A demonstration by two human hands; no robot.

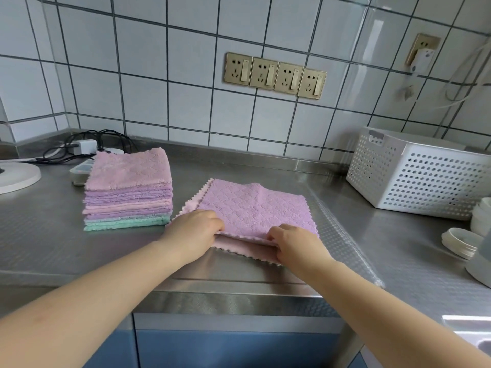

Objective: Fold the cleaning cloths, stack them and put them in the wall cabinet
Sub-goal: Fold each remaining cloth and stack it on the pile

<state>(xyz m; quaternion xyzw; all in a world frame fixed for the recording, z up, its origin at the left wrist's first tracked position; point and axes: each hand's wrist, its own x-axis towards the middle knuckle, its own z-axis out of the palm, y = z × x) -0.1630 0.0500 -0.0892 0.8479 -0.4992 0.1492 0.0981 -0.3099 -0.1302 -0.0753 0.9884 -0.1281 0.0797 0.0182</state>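
Observation:
A purple cleaning cloth (252, 208) lies folded over on the steel counter (239, 168), its pink underside showing along the near edge. My left hand (195, 228) pinches the near left corner of the top layer. The near right part of that same edge is gripped by my right hand (292, 241). To the left stands a stack of folded cloths (128, 189), pink on top, purple and pink below, green at the bottom. No wall cabinet is in view.
A white perforated basket (419, 173) stands at the back right. White lids and cups (462, 241) sit at the right edge. A power strip with black cables (85, 147) and a white round base (16, 176) lie behind the stack at the left. Wall sockets (275, 75) are above.

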